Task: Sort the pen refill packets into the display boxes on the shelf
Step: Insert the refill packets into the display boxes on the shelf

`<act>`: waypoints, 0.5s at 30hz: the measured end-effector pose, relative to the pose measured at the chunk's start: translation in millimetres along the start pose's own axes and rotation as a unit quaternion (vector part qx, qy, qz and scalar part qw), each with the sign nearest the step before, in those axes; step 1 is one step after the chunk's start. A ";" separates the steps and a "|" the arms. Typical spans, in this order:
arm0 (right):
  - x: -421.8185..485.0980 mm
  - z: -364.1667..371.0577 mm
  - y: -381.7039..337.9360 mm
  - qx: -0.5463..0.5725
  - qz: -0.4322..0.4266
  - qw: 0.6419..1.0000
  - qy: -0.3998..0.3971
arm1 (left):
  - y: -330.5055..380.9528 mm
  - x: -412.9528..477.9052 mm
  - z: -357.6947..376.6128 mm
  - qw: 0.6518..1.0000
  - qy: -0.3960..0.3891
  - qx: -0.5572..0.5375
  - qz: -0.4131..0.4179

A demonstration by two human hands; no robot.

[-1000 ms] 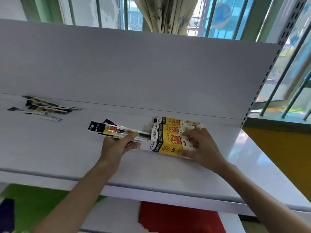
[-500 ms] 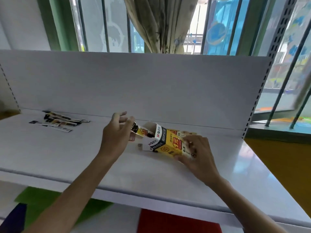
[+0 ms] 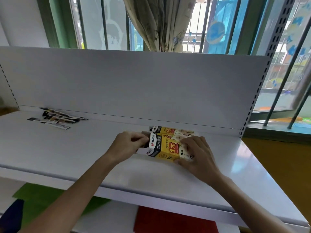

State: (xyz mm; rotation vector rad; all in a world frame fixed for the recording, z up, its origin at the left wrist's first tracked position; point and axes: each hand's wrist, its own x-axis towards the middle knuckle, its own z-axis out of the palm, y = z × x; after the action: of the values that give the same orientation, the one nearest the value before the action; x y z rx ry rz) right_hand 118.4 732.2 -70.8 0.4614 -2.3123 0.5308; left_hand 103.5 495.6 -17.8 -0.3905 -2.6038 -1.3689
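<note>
A yellow-and-black front display box (image 3: 166,148) lies on its side on the white shelf (image 3: 67,148), right of the middle, with both hands on it. The right hand (image 3: 196,157) clamps the box's right end, fingers on top and thumb on the near side. The left hand (image 3: 127,147) is curled at the box's open left end. Its knuckles hide whether it pinches packets or the box flap, so I cannot tell. A second display box (image 3: 170,130) lies just behind the first, partly covered by it, close to the shelf's back panel (image 3: 134,84).

Half a second ago the left hand was raised with fingers spread, and packets showed at the box mouth. Now it has closed in, and those packets are out of sight.

Loose refill packets (image 3: 55,119) lie well apart to the left against the back panel, their print too small to read. Bare shelf runs between them and the boxes, and along the front edge. A curtain (image 3: 159,22) hangs at the barred window behind.
</note>
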 end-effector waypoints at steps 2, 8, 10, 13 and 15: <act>-1.5 2.7 1.0 -0.031 0.008 0.999 -0.024 | -9.2 -0.1 0.1 0.998 0.049 0.029 0.006; 11.9 8.6 -15.7 -0.124 0.046 0.976 -0.173 | -44.4 -9.1 -16.1 0.994 0.039 0.106 0.000; 23.5 14.0 -32.1 -0.066 0.036 0.988 -0.135 | -54.5 -11.7 -29.1 0.993 0.047 0.107 -0.001; 52.8 31.1 -64.9 -0.006 0.010 0.994 -0.106 | -71.3 -16.6 -57.0 0.992 0.067 0.106 -0.005; 75.9 49.3 -90.7 0.040 0.004 0.993 -0.107 | -85.5 -21.1 -82.8 0.990 0.072 0.116 -0.014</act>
State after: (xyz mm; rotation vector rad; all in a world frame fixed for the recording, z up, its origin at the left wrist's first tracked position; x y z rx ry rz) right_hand 81.0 617.4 -28.0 0.5715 -2.5051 0.6050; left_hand 99.7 377.7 -43.8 -0.2132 -2.6162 -1.0411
